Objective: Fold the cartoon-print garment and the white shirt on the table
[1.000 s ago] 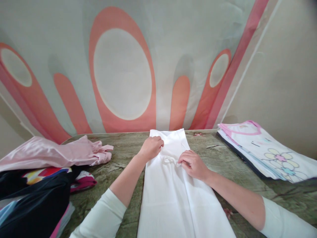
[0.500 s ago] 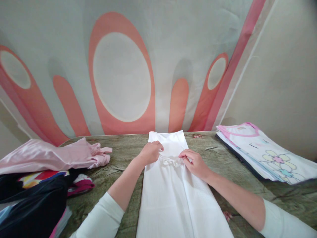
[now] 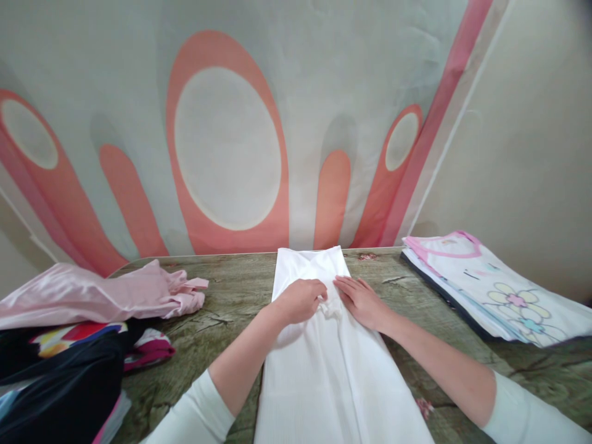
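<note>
A long white garment (image 3: 333, 376) lies flat down the middle of the wooden table (image 3: 231, 296), its far end near the wall. My left hand (image 3: 300, 300) rests on its upper part with the fingers curled, pinching a small bunched bit of the white cloth. Just right of it my right hand (image 3: 359, 300) lies flat on the garment, fingers stretched toward the left hand. Both hands almost touch at the little bunch of fabric.
A heap of clothes lies at the left: a pink satin piece (image 3: 102, 293) on top, black and coloured ones (image 3: 60, 382) under it. A folded stack with a white flower-print shirt (image 3: 494, 290) sits at the right. A patterned cloth (image 3: 222, 135) hangs behind the table.
Both hands have come together toward the middle of the garment. The right hand has flattened out and the left has slid right over the bunched cloth.
</note>
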The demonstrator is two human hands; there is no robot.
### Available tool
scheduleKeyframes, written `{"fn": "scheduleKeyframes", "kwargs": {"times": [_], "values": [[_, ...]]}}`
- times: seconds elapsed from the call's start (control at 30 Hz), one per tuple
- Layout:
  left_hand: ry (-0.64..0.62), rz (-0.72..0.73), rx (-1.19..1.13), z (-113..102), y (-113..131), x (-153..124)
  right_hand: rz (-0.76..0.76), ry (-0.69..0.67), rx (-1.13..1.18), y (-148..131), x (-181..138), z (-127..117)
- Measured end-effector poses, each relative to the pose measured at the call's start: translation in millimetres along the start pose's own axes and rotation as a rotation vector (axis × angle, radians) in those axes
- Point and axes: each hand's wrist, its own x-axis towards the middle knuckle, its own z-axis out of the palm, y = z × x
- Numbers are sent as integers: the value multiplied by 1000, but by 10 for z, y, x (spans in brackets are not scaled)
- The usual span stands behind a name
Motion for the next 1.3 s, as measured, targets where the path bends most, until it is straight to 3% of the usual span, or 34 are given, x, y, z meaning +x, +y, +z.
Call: {"fn": "scheduleKeyframes", "kwargs": {"times": [0.2,0.4,0.53,0.7,0.97,1.3], "values": [[-22,157,78,2,136,19,69,57,-20,145,21,33],[-21,102,204,-19,223,42,85,66,-67,265,47,38],[-11,86,226,1,279,53,30,-6,-55,273,45,65],[-20,53,241,22,303,43,63,-34,-64,270,24,93],[49,146,256,81,327,62,71,-16,-97,233,32,84],[-52,130,271,31,342,23,81,-14,-77,211,23,60]]}}
